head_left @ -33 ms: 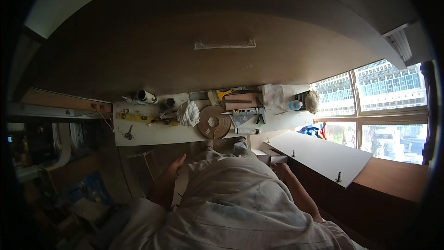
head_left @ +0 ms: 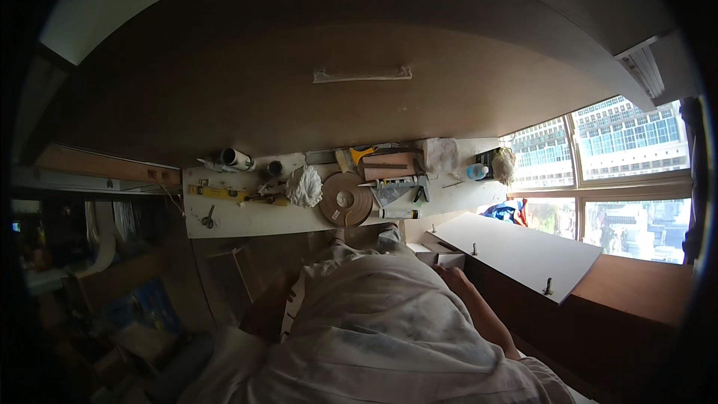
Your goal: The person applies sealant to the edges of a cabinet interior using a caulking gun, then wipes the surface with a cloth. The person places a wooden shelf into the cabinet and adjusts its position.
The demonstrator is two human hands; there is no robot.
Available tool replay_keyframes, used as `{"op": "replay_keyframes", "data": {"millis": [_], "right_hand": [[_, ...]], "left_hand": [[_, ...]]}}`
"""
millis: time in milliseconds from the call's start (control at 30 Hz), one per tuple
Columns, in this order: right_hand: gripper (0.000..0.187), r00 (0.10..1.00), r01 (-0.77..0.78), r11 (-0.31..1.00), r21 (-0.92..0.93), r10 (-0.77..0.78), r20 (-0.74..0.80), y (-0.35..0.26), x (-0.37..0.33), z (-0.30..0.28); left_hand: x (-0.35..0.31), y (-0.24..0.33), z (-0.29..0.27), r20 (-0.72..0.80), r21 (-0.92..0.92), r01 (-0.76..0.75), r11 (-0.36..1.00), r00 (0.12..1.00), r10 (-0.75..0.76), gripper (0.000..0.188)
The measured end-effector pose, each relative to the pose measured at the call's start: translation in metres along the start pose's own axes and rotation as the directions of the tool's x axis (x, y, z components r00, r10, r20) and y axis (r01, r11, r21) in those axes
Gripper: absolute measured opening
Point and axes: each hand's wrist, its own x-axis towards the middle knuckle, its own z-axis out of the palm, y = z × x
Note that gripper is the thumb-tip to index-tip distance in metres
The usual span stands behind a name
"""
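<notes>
I look down over my own light shirt. My left hand (head_left: 283,295) hangs in shadow beside my body, fingers loose, nothing seen in it. My right hand (head_left: 449,274) rests at the near edge of a white panel (head_left: 523,251) with small pegs standing out of it, next to a small white box (head_left: 441,256); my body partly hides the fingers. Ahead lies a white workbench (head_left: 247,221) with a roll of brown edge band (head_left: 345,198), a caulking gun (head_left: 396,185), a white rag (head_left: 305,185), a yellow level (head_left: 224,193) and scissors (head_left: 208,217).
A plastic bottle (head_left: 476,171) and a bag stand at the bench's right end by the window (head_left: 628,150). A brown wooden sill (head_left: 636,292) runs under the white panel. Dark shelves with clutter fill the left side (head_left: 90,254).
</notes>
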Motion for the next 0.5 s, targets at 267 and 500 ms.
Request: {"op": "replay_keyframes", "data": {"millis": [267,500], "right_hand": [[0.048,0.947,0.317,0.816,-0.483,-0.242,0.212,-0.024,0.05,0.039],[0.033,0.956,0.242,0.743,-0.624,-0.292,0.023,-0.073,0.029,-0.008]], "left_hand": [[0.009,0.052,0.03,-0.027,-0.196,-0.195,0.961,0.981,0.193,0.099],[-0.011,0.108,0.024,-0.035,-0.351,-0.209,0.913,0.977,0.21,0.095]]}}
